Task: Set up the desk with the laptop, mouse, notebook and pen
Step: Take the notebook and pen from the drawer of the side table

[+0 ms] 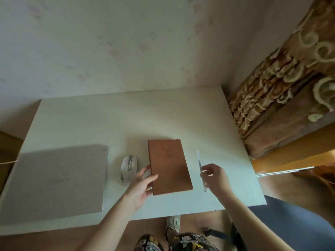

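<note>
While my left hand (140, 185) grips the stiff, flat brown rectangular notebook (169, 167) by its near edge, my right hand (214, 177) pinches the slim, light, slippery clear pen (200, 164) mid-barrel.

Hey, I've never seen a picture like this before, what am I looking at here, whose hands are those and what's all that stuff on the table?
No machine here: a person wears a camera on the head, so this single picture looks forward and down at their own two bare hands. The wide lens bends the wall and desk edges.

On the white desk lie, from left to right, a closed grey laptop, a white mouse, a brown notebook and a pale pen.

The left hand holds the notebook's left edge, thumb on the cover. The right hand pinches the pen; whether the pen rests on the desk is hard to tell. At the right is a patterned curtain.
</note>
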